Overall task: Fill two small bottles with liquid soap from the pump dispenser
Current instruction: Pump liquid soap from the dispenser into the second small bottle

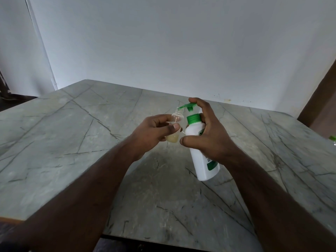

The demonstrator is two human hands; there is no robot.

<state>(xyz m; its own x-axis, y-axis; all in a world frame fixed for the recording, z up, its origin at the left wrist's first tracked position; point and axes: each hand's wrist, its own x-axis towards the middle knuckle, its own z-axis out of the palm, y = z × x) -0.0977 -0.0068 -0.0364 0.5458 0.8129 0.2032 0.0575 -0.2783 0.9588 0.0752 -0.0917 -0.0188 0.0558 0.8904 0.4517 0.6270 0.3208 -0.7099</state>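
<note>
My right hand (207, 137) grips a white pump dispenser (201, 157) with a green collar and green pump head (187, 106); its index finger lies on top of the pump head. The dispenser is lifted and tilted above the table. My left hand (154, 135) pinches a small clear bottle (175, 120) between thumb and fingers, its open threaded neck right under the green spout. A little pale yellowish soap sits in the bottle's bottom (172, 138).
A grey marble-patterned table (72, 142) spreads below the hands, with a white wall behind it. At the far right edge of the table a small green and clear object (332, 140) is partly cut off. A brown frame (320, 99) stands at the right.
</note>
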